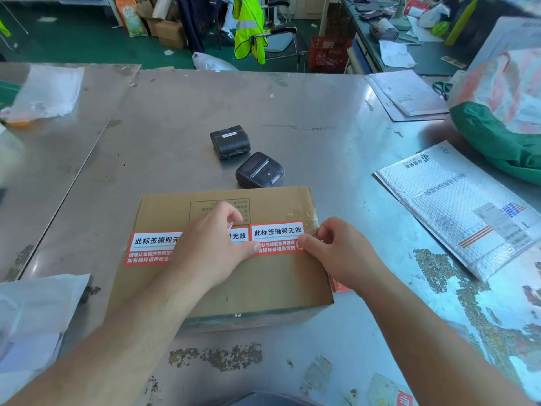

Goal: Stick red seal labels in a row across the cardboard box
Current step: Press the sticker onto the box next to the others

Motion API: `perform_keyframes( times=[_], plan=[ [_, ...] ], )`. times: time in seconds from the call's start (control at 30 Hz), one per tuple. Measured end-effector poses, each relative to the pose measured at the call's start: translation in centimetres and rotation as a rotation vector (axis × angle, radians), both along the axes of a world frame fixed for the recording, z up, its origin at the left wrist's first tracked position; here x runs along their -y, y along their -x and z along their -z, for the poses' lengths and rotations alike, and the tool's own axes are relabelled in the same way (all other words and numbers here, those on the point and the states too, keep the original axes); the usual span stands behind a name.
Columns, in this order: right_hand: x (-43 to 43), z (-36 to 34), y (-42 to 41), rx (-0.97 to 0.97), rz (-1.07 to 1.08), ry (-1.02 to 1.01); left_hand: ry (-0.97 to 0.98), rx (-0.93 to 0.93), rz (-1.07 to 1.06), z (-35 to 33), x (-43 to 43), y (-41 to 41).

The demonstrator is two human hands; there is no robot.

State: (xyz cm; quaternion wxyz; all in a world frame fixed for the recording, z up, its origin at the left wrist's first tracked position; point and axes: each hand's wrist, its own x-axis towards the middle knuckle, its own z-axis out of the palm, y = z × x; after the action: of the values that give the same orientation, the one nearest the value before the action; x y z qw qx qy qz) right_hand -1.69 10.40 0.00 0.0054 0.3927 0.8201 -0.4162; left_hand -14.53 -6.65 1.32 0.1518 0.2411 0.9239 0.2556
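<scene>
**Pressing seal labels onto box top**

Pressing down w/ both hands on the cardboard box point(257, 284), which sits on the metal table point(336, 159) just in front of the person. Both forearms reach in from the near edge. Left hand point(210, 250) lies palm-down over the middle of the label row, fingers curled, thumb tip flat on the left edge of the right-hand label point(278, 237); not pinching anything that can be seen. Right hand point(336, 250) is loosely curled at the box's right edge, thumb tip pressing that same label's lower right corner; no grip on it, just contact.

Red-and-white labels run in a row across the box top: left label point(152, 247) partly under the left hand, middle label point(240, 236) mostly hidden by it, right-hand label fully stuck between the two thumbs. Clear tape shows at the box's right end.

Beyond the box, 2 small black printers point(259, 169) sit one behind the other, the nearer just off the box's far edge. Right side: bubble mailer point(456, 209), then a green bag point(497, 142). Left: clear plastic bags point(46, 92). Far back, a hi-vis vest point(248, 27) hangs on a chair.
</scene>
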Motion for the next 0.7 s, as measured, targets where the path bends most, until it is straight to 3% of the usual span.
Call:
perform_keyframes(
  times=[0.13,0.23,0.4,0.6,0.7],
  plan=[
    [0.2,0.0,0.0,0.028,0.028,-0.044,-0.174,0.003,-0.066,0.0,0.2,0.0],
    [1.1,-0.2,0.1,-0.012,0.102,-0.136,-0.477,0.317,-0.194,-0.6,1.1,0.2],
    [2.9,-1.2,1.0,-0.146,0.115,-0.327,-0.711,0.725,-0.210,-1.5,3.4,0.6],
    [5.0,-1.5,1.8,-0.300,0.064,-0.276,-0.893,0.848,-0.229,-1.4,4.8,0.1],
    [6.3,-1.9,1.9,-0.377,-0.041,-0.157,-1.028,0.886,-0.263,-1.1,5.2,-0.4]
  ],
)
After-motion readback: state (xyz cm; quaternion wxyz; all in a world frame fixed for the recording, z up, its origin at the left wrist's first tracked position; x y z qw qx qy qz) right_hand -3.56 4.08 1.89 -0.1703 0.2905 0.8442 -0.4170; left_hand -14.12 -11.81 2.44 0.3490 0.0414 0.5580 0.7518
